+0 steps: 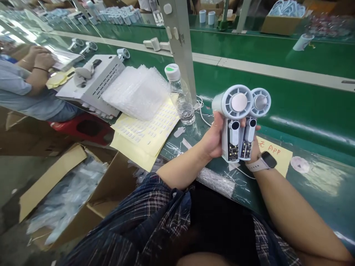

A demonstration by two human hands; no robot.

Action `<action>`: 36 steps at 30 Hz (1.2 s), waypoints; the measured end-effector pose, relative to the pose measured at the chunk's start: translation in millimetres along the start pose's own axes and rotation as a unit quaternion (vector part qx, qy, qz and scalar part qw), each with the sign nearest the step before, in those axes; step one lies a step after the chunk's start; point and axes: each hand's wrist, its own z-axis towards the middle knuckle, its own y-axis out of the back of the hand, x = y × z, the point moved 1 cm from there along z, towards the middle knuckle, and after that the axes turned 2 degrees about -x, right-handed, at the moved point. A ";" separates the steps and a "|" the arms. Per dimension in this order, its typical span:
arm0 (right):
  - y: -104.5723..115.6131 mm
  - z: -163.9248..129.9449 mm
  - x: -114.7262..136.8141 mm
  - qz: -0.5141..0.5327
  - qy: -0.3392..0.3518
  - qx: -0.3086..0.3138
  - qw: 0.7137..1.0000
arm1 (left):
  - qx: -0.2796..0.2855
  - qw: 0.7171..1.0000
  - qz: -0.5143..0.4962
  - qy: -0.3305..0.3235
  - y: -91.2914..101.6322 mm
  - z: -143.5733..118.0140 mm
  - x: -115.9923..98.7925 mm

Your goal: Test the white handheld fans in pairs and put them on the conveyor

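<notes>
Two light-blue handheld fans stand upright side by side in front of me, their handles lacking covers so the dark circuit boards show. My left hand [215, 138] is wrapped round the left fan [234, 125], thumb on its side below the round head. Behind the right fan [260, 103], my right hand [254, 147] grips its handle, mostly hidden by it; a watch [262, 162] sits on that wrist. The two fans touch or nearly touch. Under the right hand lies a yellow paper [287, 159] with red handwriting.
A water bottle [181, 98] stands beside a metal post [181, 48]. Left of it are bubble-wrap sheets [135, 92], yellow sticker sheets [149, 138] and a white metal box [93, 83]. A co-worker's hands [41, 57] are at far left. A carton [102, 188] holds plastic pieces below.
</notes>
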 end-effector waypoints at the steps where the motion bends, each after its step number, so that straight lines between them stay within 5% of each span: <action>1: 3.9 -3.3 2.9 -0.017 0.007 -0.006 1.000 | 0.002 1.000 0.002 0.004 -1.2 -1.2 0.5; 5: 52.2 -23.7 31.5 -0.106 0.038 -0.079 0.991 | 0.016 1.000 -0.015 0.007 -6.7 -6.0 2.8; 8: 73.5 -45.4 52.6 -0.037 0.068 -0.157 0.984 | 0.034 0.999 -0.029 0.020 -11.7 -9.2 8.8; 12: 63.6 -63.5 56.0 0.086 0.058 -0.130 0.986 | 0.039 0.998 -0.017 0.043 -16.2 -11.6 16.9; 20: 56.4 -67.5 47.1 0.139 -0.045 -0.122 0.982 | 0.049 0.997 0.018 0.049 -13.3 -10.4 23.6; 36: 53.6 -70.5 40.0 0.168 -0.059 -0.091 0.980 | 0.034 0.999 -0.008 0.013 -7.0 -13.3 27.9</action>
